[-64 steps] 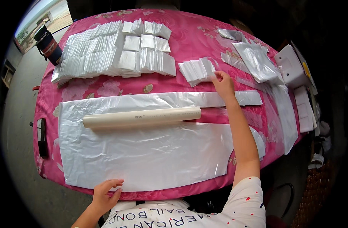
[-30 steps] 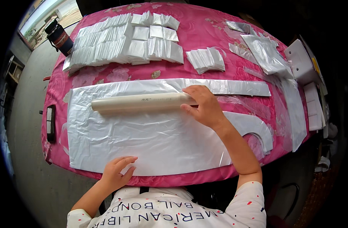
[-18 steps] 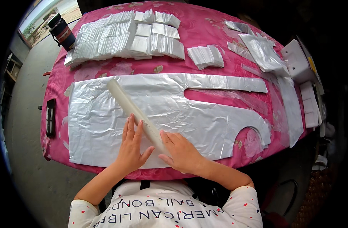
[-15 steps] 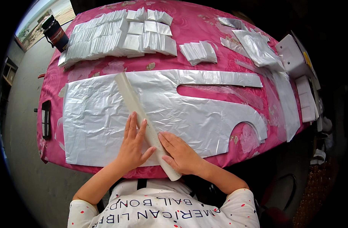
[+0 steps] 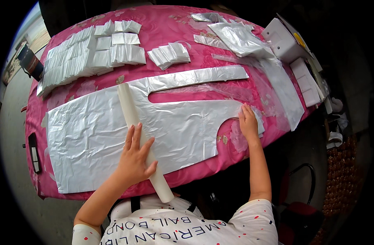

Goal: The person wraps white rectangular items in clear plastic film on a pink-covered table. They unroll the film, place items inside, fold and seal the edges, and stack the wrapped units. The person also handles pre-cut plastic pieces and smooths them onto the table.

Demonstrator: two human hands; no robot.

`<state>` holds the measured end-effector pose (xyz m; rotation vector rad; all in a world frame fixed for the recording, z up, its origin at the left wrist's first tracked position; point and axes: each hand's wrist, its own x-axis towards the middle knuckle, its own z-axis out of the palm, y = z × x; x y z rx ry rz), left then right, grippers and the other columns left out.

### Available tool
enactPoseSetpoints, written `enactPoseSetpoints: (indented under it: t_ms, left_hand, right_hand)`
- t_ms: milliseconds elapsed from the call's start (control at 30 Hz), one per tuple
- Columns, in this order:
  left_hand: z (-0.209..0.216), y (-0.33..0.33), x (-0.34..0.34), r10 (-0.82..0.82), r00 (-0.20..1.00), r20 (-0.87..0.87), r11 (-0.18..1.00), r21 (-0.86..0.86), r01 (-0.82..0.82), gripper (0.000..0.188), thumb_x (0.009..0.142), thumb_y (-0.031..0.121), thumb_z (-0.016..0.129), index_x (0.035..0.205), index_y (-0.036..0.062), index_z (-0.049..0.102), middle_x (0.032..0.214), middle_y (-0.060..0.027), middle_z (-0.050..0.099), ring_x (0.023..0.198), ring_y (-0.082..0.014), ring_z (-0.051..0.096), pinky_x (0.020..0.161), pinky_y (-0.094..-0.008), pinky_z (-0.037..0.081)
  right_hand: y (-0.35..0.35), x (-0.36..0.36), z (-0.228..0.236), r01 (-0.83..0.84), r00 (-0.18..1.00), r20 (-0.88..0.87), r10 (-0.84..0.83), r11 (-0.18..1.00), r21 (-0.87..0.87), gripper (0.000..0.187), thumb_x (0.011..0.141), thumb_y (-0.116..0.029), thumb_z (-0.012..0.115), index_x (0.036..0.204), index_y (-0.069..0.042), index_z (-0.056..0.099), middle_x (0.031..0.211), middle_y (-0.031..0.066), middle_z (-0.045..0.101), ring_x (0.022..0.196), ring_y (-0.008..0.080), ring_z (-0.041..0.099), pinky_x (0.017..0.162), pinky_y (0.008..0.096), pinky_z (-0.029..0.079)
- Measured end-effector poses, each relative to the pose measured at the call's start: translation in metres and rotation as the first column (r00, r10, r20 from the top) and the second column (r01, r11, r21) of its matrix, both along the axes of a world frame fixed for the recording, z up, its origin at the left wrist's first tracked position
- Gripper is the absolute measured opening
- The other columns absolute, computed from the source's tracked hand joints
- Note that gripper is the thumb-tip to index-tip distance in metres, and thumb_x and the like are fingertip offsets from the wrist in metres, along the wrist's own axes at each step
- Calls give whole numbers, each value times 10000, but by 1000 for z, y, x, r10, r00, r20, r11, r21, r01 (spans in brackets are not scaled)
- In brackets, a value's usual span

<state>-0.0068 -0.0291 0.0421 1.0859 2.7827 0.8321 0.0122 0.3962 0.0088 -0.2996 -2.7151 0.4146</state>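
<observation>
A stack of thin silvery-white plastic sheets (image 5: 183,126), cut like an apron with strap-like strips at its right end, lies flat across the table. Over it slants a long pale tube (image 5: 129,104), its near end jutting past the table's front edge. My left hand (image 5: 136,157) rests on the tube with its fingers spread. Out at the curved strip on the right, my right hand (image 5: 248,120) has its fingers close together and pinches the film at the strip's edge. How many layers it holds is hidden.
Rows of folded plastic packets (image 5: 78,53) fill the far left, with a smaller bundle (image 5: 169,56) beside them. Loose plastic film (image 5: 240,38) and white boxes (image 5: 281,41) lie at the right. A dark bottle (image 5: 30,61) and a black device (image 5: 33,153) are at the left.
My right hand has left the tube and moved right to the curved strip of the plastic. My left hand stays on the tube. The whole view has shifted and turned slightly.
</observation>
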Motion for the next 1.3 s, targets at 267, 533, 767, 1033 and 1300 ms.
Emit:
enactPoseSetpoints:
  t_ms: [267,533,767,1033,1300]
  left_hand:
    - [5,2,2,268,962,48,963,3,-269,465,651,163,624,1095,57,538,1452,-286,62,1344,-461,102,1067,-482,220]
    - [13,-56,-2,471,878,86,880,-108,-462,408,612,-15,569,1008,69,524,1462,-268,48,1333,-455,160,1055,-442,267]
    - [16,-107,-5,467,882,69,879,-146,-454,365,580,-97,485,915,33,547,1468,-246,128,1317,-442,223,1036,-449,288]
    - [11,-108,-8,418,907,-44,893,-165,-420,377,566,-90,466,917,32,533,1454,-270,154,1294,-471,246,1016,-484,295]
    - [12,-110,-8,399,913,-88,895,-178,-409,399,583,-84,477,959,40,523,1446,-279,167,1286,-479,257,1024,-488,283]
  right_hand:
    - [52,-91,17,347,921,-37,-387,862,-370,307,804,-253,576,987,-8,609,952,151,643,899,307,604,789,400,469]
    - [74,-162,17,535,844,37,-535,836,-117,436,746,-332,639,1057,-30,597,1044,184,620,989,322,587,858,407,459]
    - [104,-167,13,557,823,233,-517,815,-160,488,690,-346,714,1053,-38,607,1039,171,629,990,311,594,852,387,461]
    - [132,-179,-1,381,922,154,-354,902,-202,511,658,-375,752,1015,-32,626,963,161,655,907,277,624,804,360,469]
    - [141,-196,6,383,897,325,-299,893,-236,461,661,-362,743,894,27,660,838,158,672,788,268,644,733,352,478]
